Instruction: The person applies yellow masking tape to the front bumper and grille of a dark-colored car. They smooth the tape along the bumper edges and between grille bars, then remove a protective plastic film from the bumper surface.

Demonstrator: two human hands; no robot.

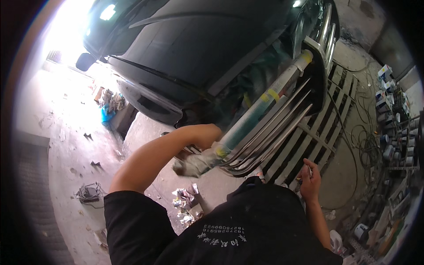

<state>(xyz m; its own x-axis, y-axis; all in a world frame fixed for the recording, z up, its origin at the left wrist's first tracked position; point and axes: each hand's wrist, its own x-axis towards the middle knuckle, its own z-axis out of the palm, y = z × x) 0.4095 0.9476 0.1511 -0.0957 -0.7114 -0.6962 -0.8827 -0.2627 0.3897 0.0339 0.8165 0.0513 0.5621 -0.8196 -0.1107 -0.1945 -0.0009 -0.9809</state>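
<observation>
My left hand (209,136) is at the near left end of a long bar (251,119) at the front of a dark car (176,48). The bar is wrapped in plastic film with bits of yellow tape. The fingers of that hand are turned away and hidden, with a bunched pale wrapping (196,165) just below it. Off to the right, my right hand (310,176) is raised with its fingers curled. It may pinch something small that I cannot make out. Thin shiny grille slats (282,128) run beside the bar.
A slatted floor rack (304,137) lies right of the car front. Hoses (371,145) trail on the floor beyond it. Shelves with cans (397,137) line the right side. Crumpled paper (187,205) and a small wire-wrapped object (89,194) lie on the floor.
</observation>
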